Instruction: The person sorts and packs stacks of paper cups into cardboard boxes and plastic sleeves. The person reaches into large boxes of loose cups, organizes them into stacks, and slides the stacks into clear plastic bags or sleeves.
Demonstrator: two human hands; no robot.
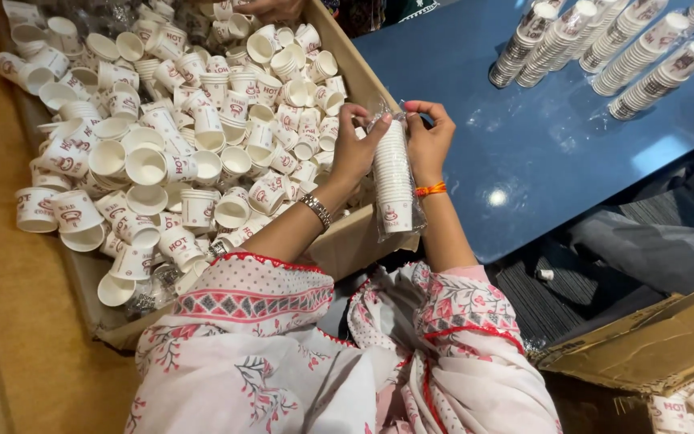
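Patterned sleeves (347, 354) nearest, forearms reaching up. Left hand (355, 153) and right hand (427, 141) both closed on stack of paper cups (393, 177) in clear plastic sleeve (411, 217), above cardboard box (355, 241) edge. Best kept upright, wrap pinched tight at top, cups aligned.

Bright, even indoor light from overhead; small glare spots shine on the blue table (524, 153). Shadows are soft. Edges bend slightly; near corners look a little blurred.
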